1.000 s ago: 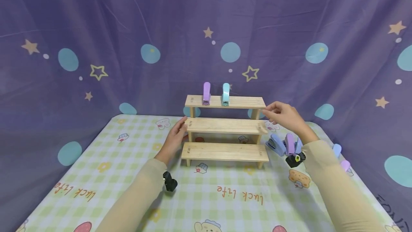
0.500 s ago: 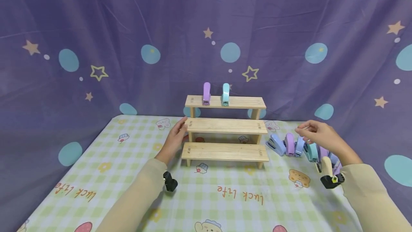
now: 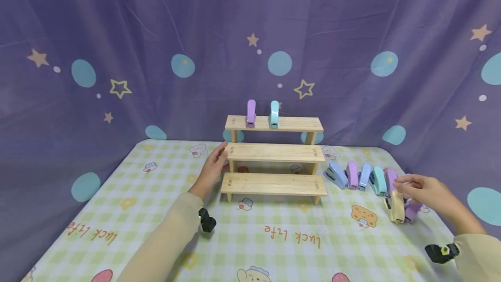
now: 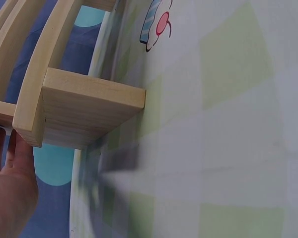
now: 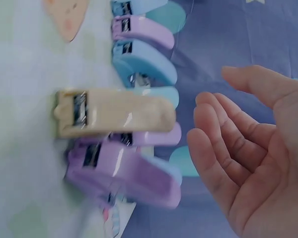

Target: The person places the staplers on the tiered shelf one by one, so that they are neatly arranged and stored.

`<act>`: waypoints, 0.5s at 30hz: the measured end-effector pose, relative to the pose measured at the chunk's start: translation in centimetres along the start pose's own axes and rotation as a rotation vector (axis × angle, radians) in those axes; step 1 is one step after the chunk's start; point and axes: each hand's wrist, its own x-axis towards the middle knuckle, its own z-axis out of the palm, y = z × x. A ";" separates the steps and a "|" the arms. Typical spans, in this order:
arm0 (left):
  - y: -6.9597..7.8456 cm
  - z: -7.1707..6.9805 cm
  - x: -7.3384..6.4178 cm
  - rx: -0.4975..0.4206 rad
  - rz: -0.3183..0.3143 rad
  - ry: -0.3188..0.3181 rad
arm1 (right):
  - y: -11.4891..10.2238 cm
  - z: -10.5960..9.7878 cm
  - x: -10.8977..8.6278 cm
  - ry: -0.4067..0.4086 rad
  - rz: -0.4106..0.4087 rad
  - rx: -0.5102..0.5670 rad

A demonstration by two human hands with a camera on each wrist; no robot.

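Observation:
My left hand (image 3: 211, 166) holds the left end of a three-step wooden display shelf (image 3: 274, 153) around its middle board. In the left wrist view, its fingers (image 4: 24, 158) reach the shelf's side, partly hidden by the boards. My right hand (image 3: 428, 193) is beside the beige stapler (image 3: 397, 208) at the table's right side, fingers loosely curved. The right wrist view shows a gap between these fingers and the beige stapler (image 5: 124, 113), with a purple stapler (image 5: 129, 173) close beside it. On the top board stand a purple stapler (image 3: 251, 113) and a turquoise stapler (image 3: 275, 114).
A row of staplers runs right of the shelf: a blue stapler (image 3: 335, 176), a purple stapler (image 3: 352, 175), a light blue stapler (image 3: 364, 176), a teal stapler (image 3: 378, 180) and others partly behind my right hand. A purple curtain (image 3: 219, 21) hangs behind the checked tablecloth (image 3: 156, 212).
My right hand has moved from the shelf's upper right end, right and toward me, over the row to the beige stapler. My left hand and the shelf stay put.

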 end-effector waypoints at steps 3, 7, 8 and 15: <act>0.1 -0.1 0.1 -0.017 -0.015 -0.017 | 0.8 0.0 -0.5 -0.033 0.037 0.010; 0.3 -0.2 0.2 -0.027 -0.036 -0.035 | 1.5 0.4 -0.8 -0.055 0.054 0.017; 0.3 -0.3 0.2 -0.028 -0.036 -0.036 | 1.7 0.5 -0.8 -0.055 0.054 0.017; 0.1 -0.1 0.0 -0.019 -0.011 -0.011 | 2.3 1.6 -1.2 -0.021 0.085 0.037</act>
